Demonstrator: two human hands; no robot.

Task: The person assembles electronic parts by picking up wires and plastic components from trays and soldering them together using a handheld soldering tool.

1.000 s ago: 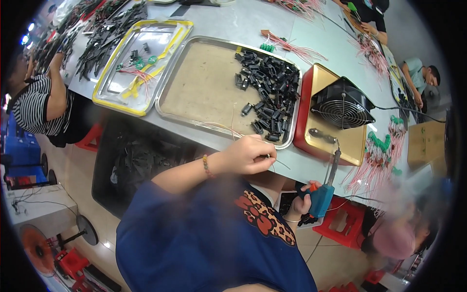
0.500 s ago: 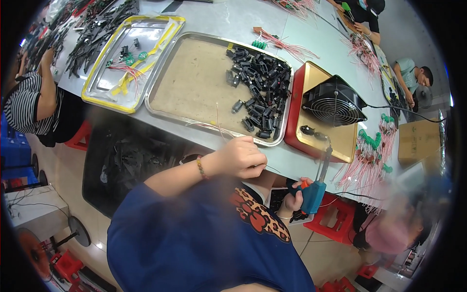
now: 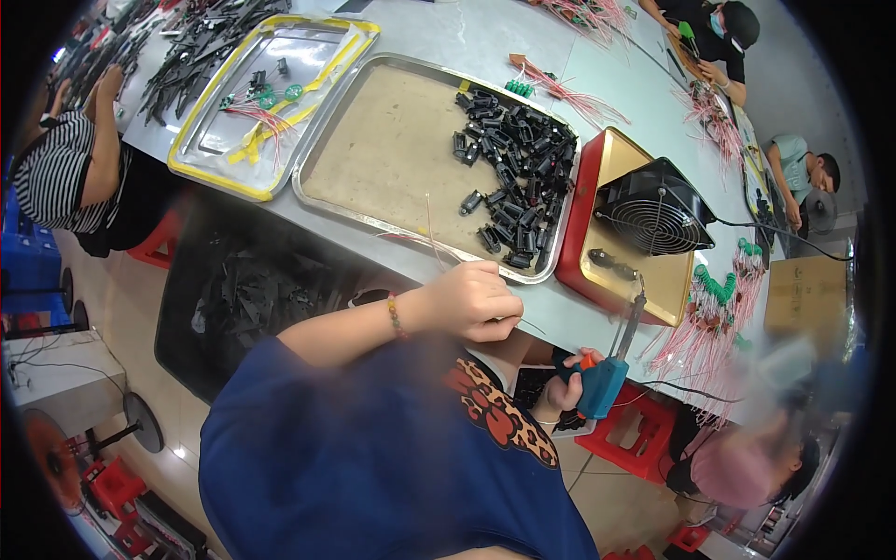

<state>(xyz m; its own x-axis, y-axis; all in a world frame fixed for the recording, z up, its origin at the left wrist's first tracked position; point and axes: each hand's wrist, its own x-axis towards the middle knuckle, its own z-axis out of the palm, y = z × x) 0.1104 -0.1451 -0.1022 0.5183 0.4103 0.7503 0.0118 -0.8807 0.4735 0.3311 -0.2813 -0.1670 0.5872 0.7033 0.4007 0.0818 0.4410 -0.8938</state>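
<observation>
My left hand [image 3: 481,303], with a beaded bracelet at the wrist, is closed in front of the tray's near edge. Thin wires [image 3: 431,229] come out of its fingers, one standing up and some red ones lying toward the tray. In my right hand [image 3: 564,390] is a blue soldering gun [image 3: 602,387] with an orange trigger, its long metal nose pointing up. The tip is over the near side of a red and gold tin box [image 3: 585,224]. Close to it, a small dark piece [image 3: 611,264] lies on the box; its kind is unclear.
A metal tray [image 3: 373,149] holds many black plastic parts [image 3: 523,177] at its right. A black fan [image 3: 653,207] stands on the box. Red-wired bundles with green parts [image 3: 714,289] lie right, a yellow-taped tray [image 3: 219,117] left. Co-workers sit around; a black bin [image 3: 243,289] is below.
The view has shifted, so the table and its things sit farther right in the picture. Both hands keep their holds and have barely moved.
</observation>
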